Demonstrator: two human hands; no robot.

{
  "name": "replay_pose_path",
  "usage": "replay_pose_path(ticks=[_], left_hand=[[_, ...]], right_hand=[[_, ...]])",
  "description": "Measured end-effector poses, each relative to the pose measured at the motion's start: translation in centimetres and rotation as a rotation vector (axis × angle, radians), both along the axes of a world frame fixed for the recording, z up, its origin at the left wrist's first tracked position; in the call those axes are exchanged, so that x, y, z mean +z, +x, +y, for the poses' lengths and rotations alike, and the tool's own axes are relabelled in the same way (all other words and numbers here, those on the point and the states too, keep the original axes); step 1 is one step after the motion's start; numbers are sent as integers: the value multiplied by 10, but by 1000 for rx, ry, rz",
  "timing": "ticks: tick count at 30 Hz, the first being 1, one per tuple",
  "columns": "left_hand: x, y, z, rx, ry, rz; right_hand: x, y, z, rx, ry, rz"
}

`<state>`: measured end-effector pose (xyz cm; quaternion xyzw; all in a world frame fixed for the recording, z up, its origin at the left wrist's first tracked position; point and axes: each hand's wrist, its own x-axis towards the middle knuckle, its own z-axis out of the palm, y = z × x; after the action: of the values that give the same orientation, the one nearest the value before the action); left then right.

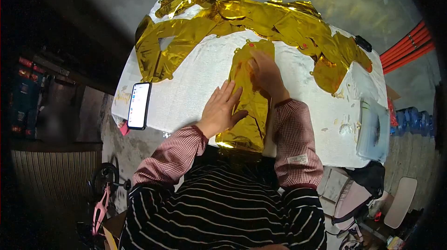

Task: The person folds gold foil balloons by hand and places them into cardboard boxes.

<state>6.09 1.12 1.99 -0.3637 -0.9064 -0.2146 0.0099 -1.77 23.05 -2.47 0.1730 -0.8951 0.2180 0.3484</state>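
Observation:
A flattened gold foil balloon lies lengthwise on the white-covered table in front of me, its near end at the table edge. It has small tabs and a red mark at its far end. My left hand rests flat along its left side, fingers spread and partly on the foil. Higher up, my right hand bears on the balloon's upper part with its fingers curled in and pinched at the foil. The fingertips of the right hand are partly hidden.
More flat gold foil balloons overlap in an arc along the table's far side. A lit phone lies at left. At right are a clear plastic container and a small black object. A pink bicycle stands lower left.

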Motion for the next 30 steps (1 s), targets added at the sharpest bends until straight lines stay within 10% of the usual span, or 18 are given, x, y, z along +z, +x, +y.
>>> replay_pose_path(ticks=[18,30], left_hand=[[2,1,-10,-57,-179,-52],[27,101,-98,-553,-147,-377]], right_hand=[[-1,10,-14,-158,256,-279],[-2,9,-12,-146,277,-242]])
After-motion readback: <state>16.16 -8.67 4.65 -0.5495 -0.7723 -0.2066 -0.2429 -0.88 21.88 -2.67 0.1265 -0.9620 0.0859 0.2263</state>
